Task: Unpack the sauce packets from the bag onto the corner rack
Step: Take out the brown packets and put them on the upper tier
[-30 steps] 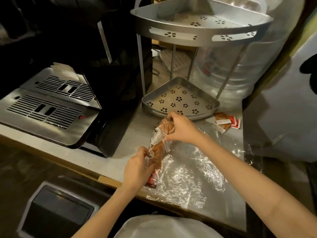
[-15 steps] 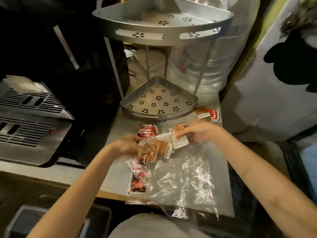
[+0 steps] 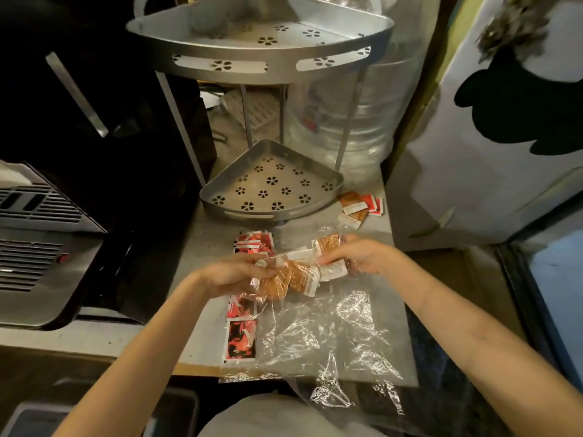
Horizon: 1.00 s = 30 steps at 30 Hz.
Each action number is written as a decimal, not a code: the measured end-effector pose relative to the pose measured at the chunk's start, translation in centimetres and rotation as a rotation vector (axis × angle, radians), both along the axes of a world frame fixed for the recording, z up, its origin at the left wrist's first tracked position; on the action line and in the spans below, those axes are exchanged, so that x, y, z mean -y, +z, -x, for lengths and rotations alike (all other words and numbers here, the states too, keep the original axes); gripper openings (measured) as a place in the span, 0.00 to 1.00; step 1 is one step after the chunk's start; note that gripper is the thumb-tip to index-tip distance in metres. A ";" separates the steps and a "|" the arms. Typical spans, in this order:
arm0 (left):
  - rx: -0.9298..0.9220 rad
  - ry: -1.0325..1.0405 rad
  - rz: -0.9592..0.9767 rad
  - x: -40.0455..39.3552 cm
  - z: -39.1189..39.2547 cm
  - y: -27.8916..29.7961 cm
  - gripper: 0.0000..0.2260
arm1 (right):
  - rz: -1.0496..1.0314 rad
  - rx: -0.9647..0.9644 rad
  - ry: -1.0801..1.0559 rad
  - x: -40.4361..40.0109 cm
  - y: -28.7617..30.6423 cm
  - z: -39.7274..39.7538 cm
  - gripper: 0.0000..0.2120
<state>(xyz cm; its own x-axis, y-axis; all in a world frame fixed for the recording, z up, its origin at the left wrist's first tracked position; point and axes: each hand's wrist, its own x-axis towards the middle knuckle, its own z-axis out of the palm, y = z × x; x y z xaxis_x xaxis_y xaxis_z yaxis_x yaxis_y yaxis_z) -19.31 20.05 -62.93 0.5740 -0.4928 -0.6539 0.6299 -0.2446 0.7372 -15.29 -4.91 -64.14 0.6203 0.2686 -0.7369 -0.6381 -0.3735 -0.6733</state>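
left hand (image 3: 239,274) + right hand (image 3: 356,255): grip clamped on orange sauce packets (image 3: 293,275) in bag (image 3: 325,329) | bunch now turned level above surface (image 3: 205,244) | corner rack (image 3: 271,184) bare, unloading not begun

1. A grey counter (image 3: 205,253) runs across the view, with a pale wooden edge along its near side.
2. On the left sits a black machine (image 3: 94,146) with a silver slotted drip tray (image 3: 34,253) and a small red button (image 3: 64,258).
3. A large clear water jug (image 3: 356,121) stands at the back of the counter.
4. To the right rises a white panel (image 3: 492,171) bearing black shapes.
5. The lighting is dim and warm, and the upper left falls into deep shadow.
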 end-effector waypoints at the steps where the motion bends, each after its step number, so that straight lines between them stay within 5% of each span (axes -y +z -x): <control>1: -0.006 0.012 0.040 -0.1 -0.1 0.2 0.11 | -0.013 0.002 -0.014 0.1 0.2 -0.1 0.41; 5: -0.146 0.234 0.333 -1.2 0.3 -1.0 0.32 | -0.093 -0.015 -0.122 1.0 0.9 -0.3 0.13; 8: -0.258 0.370 0.679 -1.3 1.0 -2.4 0.41 | -0.189 -0.015 -0.236 1.7 1.3 -0.5 0.09; 13: -0.043 0.461 0.442 1.7 1.2 -1.5 0.32 | -0.243 -0.033 -0.272 1.9 1.5 -0.6 0.12; 17: 0.062 0.499 0.172 3.9 0.0 -0.3 0.10 | -0.286 -0.021 -0.278 1.7 2.2 -0.6 0.12; 22: 0.167 0.524 0.033 5.1 -1.9 2.3 0.08 | -0.313 0.081 -0.272 2.0 4.6 -0.6 0.09; 24: 0.225 0.480 -0.004 5.3 -2.5 4.4 0.15 | -0.325 0.160 -0.271 2.0 6.4 -0.6 0.09; 28: 0.334 0.480 -0.031 5.4 -3.3 8.8 0.16 | -0.349 0.303 -0.241 2.2 11.0 -1.2 0.28; 30: 0.432 0.489 -0.012 5.6 -3.6 11.5 0.19 | -0.367 0.387 -0.234 2.2 13.8 -1.5 0.27</control>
